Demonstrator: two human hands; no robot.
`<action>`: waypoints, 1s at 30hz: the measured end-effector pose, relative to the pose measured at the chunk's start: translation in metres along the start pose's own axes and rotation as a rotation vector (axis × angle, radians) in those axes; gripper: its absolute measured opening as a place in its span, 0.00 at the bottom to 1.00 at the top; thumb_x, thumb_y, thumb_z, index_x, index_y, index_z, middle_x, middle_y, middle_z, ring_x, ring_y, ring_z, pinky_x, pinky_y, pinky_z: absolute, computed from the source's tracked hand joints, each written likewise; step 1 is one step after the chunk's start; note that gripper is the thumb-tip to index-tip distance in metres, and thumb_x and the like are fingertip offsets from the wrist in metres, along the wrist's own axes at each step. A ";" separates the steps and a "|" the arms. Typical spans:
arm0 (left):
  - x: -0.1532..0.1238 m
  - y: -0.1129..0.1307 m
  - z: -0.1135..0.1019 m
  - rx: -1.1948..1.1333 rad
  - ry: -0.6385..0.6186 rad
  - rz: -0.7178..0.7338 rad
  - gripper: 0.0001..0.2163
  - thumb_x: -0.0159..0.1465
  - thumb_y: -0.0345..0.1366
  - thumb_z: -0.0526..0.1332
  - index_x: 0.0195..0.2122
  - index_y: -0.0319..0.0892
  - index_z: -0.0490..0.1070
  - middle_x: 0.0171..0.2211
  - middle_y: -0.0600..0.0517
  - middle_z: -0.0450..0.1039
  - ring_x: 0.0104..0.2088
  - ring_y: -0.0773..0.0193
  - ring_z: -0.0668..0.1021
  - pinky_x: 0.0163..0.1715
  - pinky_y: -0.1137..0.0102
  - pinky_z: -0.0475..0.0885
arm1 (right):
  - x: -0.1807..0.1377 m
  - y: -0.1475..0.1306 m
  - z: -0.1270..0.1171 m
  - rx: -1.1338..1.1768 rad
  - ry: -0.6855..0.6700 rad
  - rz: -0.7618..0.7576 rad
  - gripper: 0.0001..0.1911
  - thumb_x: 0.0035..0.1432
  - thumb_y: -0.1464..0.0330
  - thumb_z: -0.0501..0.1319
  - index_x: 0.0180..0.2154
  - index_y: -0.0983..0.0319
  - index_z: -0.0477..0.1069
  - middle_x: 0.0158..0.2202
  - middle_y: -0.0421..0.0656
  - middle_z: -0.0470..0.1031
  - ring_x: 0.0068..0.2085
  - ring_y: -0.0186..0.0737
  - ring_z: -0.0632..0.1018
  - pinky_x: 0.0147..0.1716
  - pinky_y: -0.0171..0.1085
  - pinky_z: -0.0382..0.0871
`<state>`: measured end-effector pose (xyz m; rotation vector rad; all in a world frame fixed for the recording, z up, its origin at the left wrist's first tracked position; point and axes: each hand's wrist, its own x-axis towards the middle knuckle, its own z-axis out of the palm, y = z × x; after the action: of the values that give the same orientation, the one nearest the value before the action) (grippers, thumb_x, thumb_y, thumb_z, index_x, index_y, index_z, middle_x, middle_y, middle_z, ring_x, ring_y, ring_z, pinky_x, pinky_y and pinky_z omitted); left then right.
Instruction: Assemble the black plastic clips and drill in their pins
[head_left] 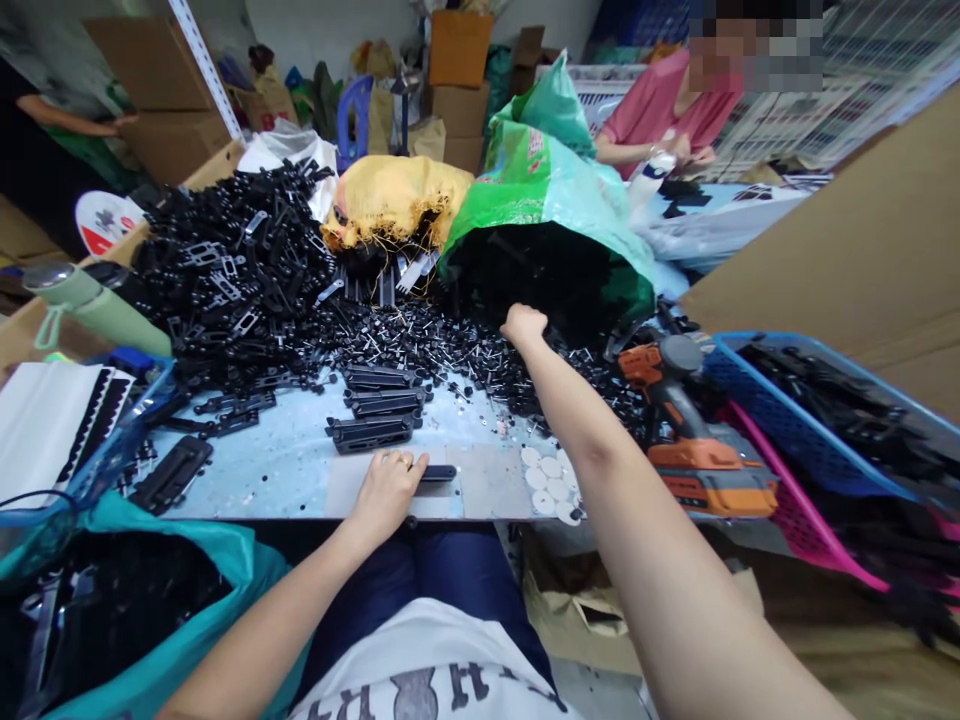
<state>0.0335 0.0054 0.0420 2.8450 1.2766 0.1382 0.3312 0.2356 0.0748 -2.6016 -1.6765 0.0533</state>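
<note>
My left hand (388,494) is closed over a narrow black plastic part (439,473) at the table's front edge; one end of it sticks out to the right. My right hand (523,325) is stretched forward to the mouth of a green plastic bag (517,195), above small black pieces and screws (420,338). Its fingers look curled, and whatever they may hold is hidden. Several longer black parts (375,432) lie stacked in front of my left hand. A big heap of black plastic parts (232,265) rises at the back left.
An orange-and-black cordless drill (694,440) lies right of my right arm, beside a blue basket (825,370) of black parts. White discs (547,478) lie near the front edge. A green tumbler (105,305) and a teal bag (251,565) are at left. A person (675,120) sits across.
</note>
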 end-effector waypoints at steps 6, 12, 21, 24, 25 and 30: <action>-0.007 -0.005 0.010 -0.185 -0.006 -0.089 0.17 0.63 0.33 0.55 0.54 0.41 0.63 0.40 0.45 0.70 0.42 0.57 0.72 0.41 0.62 0.68 | -0.041 0.034 -0.025 -0.125 0.177 -0.165 0.14 0.58 0.68 0.53 0.41 0.72 0.69 0.43 0.58 0.71 0.48 0.50 0.68 0.42 0.41 0.61; -0.003 -0.009 0.009 -0.568 0.317 -0.131 0.16 0.65 0.39 0.52 0.52 0.42 0.65 0.44 0.44 0.70 0.47 0.57 0.71 0.47 0.61 0.68 | -0.089 0.064 -0.016 -0.017 0.339 -0.066 0.18 0.62 0.63 0.47 0.39 0.69 0.69 0.39 0.55 0.72 0.44 0.50 0.69 0.36 0.40 0.62; 0.025 0.003 -0.008 -1.649 0.347 -0.472 0.26 0.62 0.49 0.53 0.59 0.44 0.54 0.48 0.44 0.66 0.37 0.62 0.77 0.37 0.63 0.74 | -0.207 0.095 -0.036 0.443 0.181 -0.729 0.15 0.62 0.60 0.49 0.36 0.62 0.68 0.33 0.47 0.71 0.36 0.41 0.70 0.38 0.39 0.64; 0.028 0.024 -0.012 -1.650 0.298 -0.442 0.24 0.60 0.48 0.57 0.54 0.41 0.61 0.41 0.47 0.70 0.35 0.62 0.76 0.36 0.64 0.74 | -0.247 0.075 -0.030 0.470 -0.218 -0.877 0.15 0.62 0.59 0.51 0.41 0.61 0.67 0.35 0.45 0.72 0.37 0.39 0.72 0.37 0.37 0.65; 0.027 0.029 -0.012 -1.568 0.287 -0.405 0.22 0.60 0.46 0.58 0.52 0.41 0.63 0.38 0.48 0.70 0.35 0.63 0.76 0.38 0.64 0.73 | -0.254 0.071 -0.026 0.488 -0.347 -0.895 0.16 0.62 0.58 0.50 0.44 0.61 0.66 0.34 0.44 0.73 0.37 0.38 0.73 0.36 0.35 0.65; 0.018 0.024 -0.006 -0.994 0.196 -0.102 0.20 0.66 0.44 0.49 0.57 0.44 0.57 0.51 0.45 0.66 0.50 0.59 0.69 0.51 0.60 0.63 | -0.266 0.070 -0.002 0.352 -0.499 -0.987 0.19 0.63 0.55 0.48 0.46 0.60 0.66 0.36 0.43 0.74 0.36 0.37 0.75 0.33 0.33 0.62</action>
<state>0.0625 0.0026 0.0506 1.9343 0.9618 0.8025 0.2853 -0.0358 0.0733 -1.3557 -2.5966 0.8939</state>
